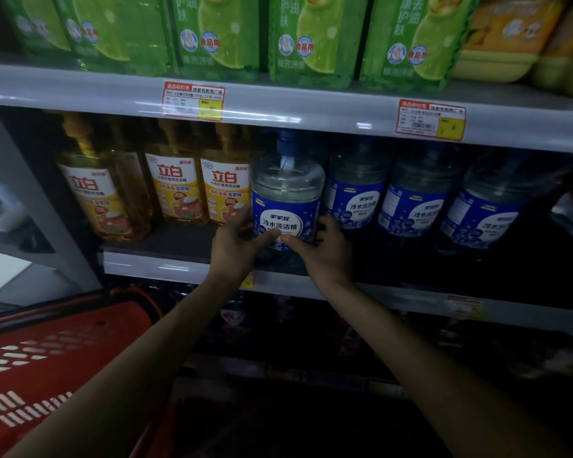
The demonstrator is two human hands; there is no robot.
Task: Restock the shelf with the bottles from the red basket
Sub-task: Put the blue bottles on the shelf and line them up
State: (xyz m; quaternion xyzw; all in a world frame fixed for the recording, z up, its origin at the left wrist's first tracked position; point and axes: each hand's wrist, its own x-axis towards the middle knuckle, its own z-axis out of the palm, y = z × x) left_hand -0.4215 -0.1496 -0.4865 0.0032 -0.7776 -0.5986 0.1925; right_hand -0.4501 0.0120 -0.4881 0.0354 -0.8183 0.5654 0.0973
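As left grip (234,246) and right grip (325,250) clasped the bottle (286,196) on the shelf (153,264), pushing it back level, label forward, seemed best.

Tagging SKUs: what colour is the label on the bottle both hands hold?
Blue with white text, around the clear bottle; the head view shows it.
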